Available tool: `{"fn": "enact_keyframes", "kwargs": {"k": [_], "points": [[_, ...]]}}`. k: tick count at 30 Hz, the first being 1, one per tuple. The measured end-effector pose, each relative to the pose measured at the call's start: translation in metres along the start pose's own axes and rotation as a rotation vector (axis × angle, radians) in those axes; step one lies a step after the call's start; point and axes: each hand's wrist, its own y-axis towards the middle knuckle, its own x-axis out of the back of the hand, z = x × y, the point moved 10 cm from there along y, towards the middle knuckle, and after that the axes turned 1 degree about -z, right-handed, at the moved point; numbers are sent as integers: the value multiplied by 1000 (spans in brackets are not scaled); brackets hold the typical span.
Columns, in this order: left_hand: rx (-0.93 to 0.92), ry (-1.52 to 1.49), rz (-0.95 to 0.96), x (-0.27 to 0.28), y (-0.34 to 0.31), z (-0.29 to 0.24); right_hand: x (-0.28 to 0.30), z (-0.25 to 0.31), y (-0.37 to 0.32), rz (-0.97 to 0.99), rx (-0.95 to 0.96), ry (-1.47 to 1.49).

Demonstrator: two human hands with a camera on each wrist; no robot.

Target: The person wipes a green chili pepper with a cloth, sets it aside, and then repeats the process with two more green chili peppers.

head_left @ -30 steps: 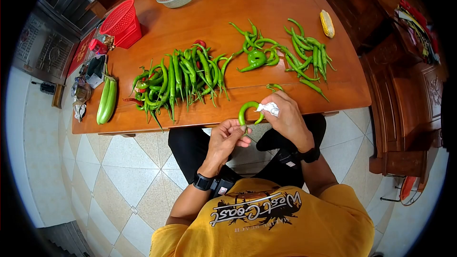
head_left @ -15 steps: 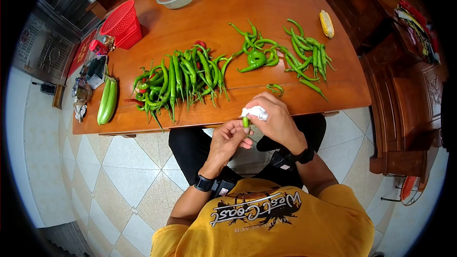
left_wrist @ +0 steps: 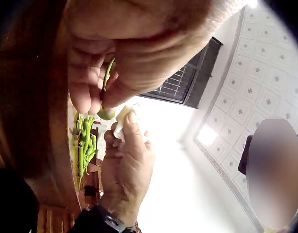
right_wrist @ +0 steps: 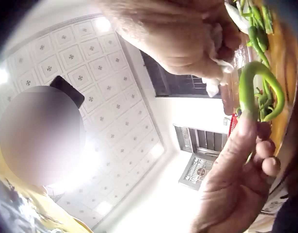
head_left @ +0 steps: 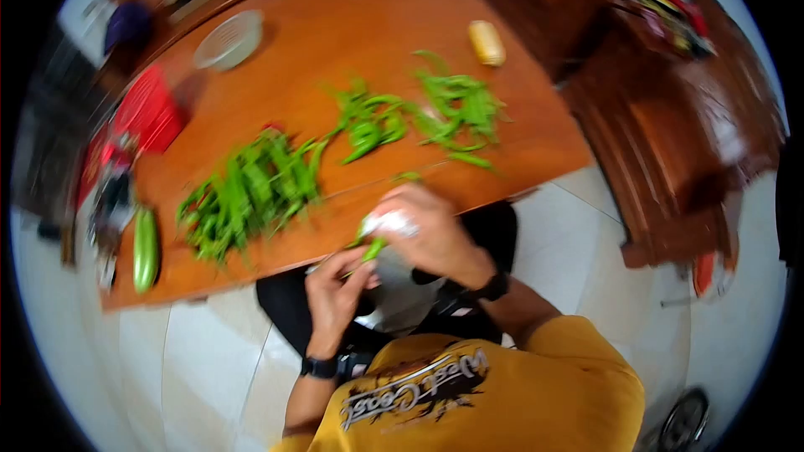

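A curved green pepper [right_wrist: 247, 92] is pinched at its stem end between thumb and fingers of the left hand [head_left: 333, 289], just off the table's front edge. Close beside it the right hand [head_left: 431, 230] grips a crumpled white tissue [head_left: 392, 223]; in the right wrist view that tissue [right_wrist: 214, 82] is near the pepper's bend, with a gap between them. In the left wrist view the pepper's thin stem [left_wrist: 108, 73] sticks out between the left fingers, and most of its body is hidden. The head view is blurred.
On the wooden table [head_left: 293, 59] lie a big heap of green peppers [head_left: 251, 188], two smaller groups [head_left: 364, 121] [head_left: 461, 105], a corn cob [head_left: 486, 43] and a long green vegetable [head_left: 146, 249]. A pale basket [head_left: 229, 40] and red baskets [head_left: 149, 113] stand farther back.
The head view has turned, so the table and hands appear shifted left. The pepper's curve shows again beside the tissue, which covered most of it half a second ago.
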Motion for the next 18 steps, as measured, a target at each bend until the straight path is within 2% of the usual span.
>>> {"fn": "enact_keyframes", "kwargs": {"k": [1,2,4,9,10,13,14,15,18], "points": [[-79,77,20,2,2,-2,-8,-3,-4,46,5,83],[-39,61,-1,2,3,1,-17,-8,-8,110,-24,127],[-73,63,-10,3,7,5,-21,-14,-14,150,-42,136],[-122,97,16,4,8,16,-14,-29,-21,38,-36,-18],[-135,88,26,3,10,14,-17,-31,-22,56,-70,22],[-160,78,41,12,18,30,-21,-10,-23,105,-2,96],[-124,115,54,6,15,24,-26,-9,-26,136,-54,132],[-91,151,63,3,9,12,-26,-6,-31,72,-2,141],[-176,202,108,-11,5,-6,-19,-6,-38,56,-58,137]]}}
